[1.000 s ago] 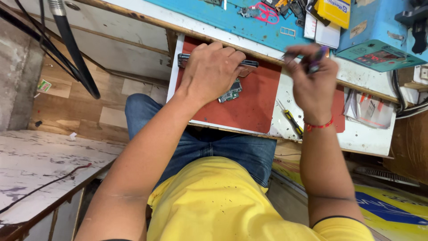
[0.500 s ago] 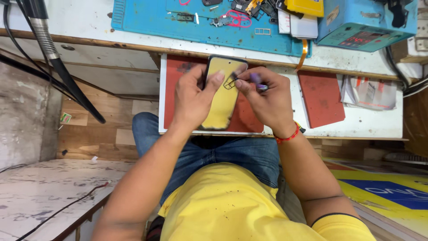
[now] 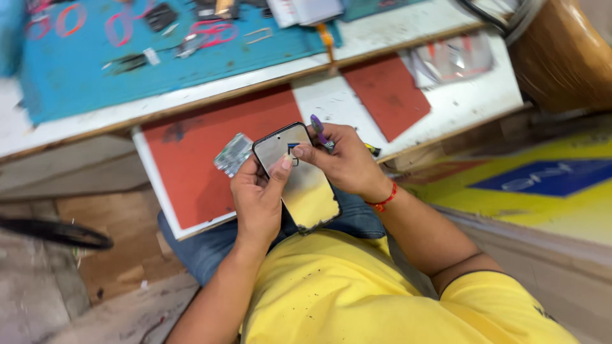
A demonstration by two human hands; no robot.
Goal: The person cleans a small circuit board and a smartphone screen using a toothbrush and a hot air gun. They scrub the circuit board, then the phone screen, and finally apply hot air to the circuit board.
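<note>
One smartphone (image 3: 299, 178) is clasped by the left hand (image 3: 258, 200); the right hand (image 3: 344, 162) pinches one purple-handled tool (image 3: 319, 130) above two red mats (image 3: 210, 146).

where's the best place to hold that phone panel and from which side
By its long edges near the middle, coming from underneath on the left, as the left hand does: the phone panel is thin, flat and glossy, and an edge hold leaves its face free for the right hand.

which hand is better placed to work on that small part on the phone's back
Right, probably. The right hand already has its fingertips on the small part near the top of the phone and carries the purple tool. The left hand is busy cradling the phone.
</note>
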